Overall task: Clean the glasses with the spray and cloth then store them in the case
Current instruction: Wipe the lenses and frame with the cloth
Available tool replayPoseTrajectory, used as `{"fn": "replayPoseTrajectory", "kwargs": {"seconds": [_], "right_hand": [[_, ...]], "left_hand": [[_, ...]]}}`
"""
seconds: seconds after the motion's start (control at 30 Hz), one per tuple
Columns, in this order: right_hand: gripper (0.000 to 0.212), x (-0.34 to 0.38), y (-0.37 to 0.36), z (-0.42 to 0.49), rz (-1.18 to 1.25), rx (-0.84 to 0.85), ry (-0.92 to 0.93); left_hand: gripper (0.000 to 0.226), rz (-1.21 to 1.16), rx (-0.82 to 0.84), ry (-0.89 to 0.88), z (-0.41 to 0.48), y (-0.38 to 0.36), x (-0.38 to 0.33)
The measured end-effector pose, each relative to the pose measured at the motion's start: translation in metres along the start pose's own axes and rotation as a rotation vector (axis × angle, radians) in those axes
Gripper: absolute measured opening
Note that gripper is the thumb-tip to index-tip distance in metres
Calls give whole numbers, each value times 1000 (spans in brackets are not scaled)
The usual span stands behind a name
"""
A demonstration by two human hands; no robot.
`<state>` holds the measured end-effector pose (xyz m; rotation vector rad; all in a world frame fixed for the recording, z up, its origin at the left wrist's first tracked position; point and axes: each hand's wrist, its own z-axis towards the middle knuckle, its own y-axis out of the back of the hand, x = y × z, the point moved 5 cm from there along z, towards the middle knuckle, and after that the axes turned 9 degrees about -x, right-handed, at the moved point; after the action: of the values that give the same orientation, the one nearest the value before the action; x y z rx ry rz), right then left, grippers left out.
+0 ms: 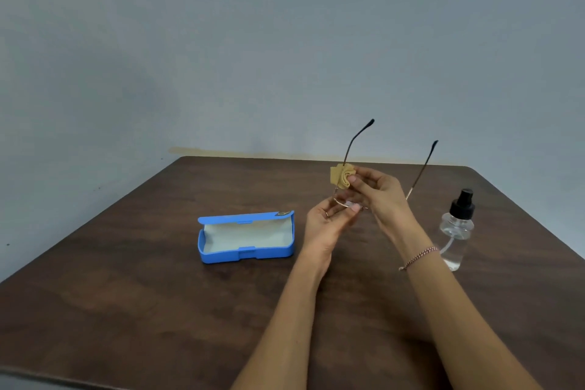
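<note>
Open case left, glasses, cloth held aloft, spray near table edge

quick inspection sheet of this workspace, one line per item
surface: dark wooden table, things standing directly on it
job's things: glasses held above the table, temples unfolded and pointing up; yellow cloth bunched at the frame's left side; blue case open, nothing inside, left of the hands; clear spray bottle upright at right, black pump top on
clutter: nothing seen
grippers: left hand pinches the front of the glasses from below; right hand pinches the cloth; each grip is off the table
cables: nothing seen
surroundings: plain grey-blue wall behind the table
</note>
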<state>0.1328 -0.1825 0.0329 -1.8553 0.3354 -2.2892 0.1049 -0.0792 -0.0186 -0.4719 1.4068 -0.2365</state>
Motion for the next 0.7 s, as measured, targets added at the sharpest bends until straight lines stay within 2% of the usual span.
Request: {"fn": "replayPoseTrajectory", "kwargs": {"seconds": [0.17,0.33,0.4,0.53,0.7], "right_hand": [[16,0,-2,-6,2,48,37],[23,3,-7,-10,-115,19,118],[23,2,-8,-12,-206,-16,166],[27,-2,-14,-15,-549,-43,319],[25,-4,-12,-14,-499,-111,319]], "left_hand": [[26,33,-34,-15,2,4,1],[26,77,-27,-40,3,5,2],[21,127,-39,-46,5,7,3],[15,196,-90,-33,9,14,6],[17,204,-93,-15,10,14,7]]}}
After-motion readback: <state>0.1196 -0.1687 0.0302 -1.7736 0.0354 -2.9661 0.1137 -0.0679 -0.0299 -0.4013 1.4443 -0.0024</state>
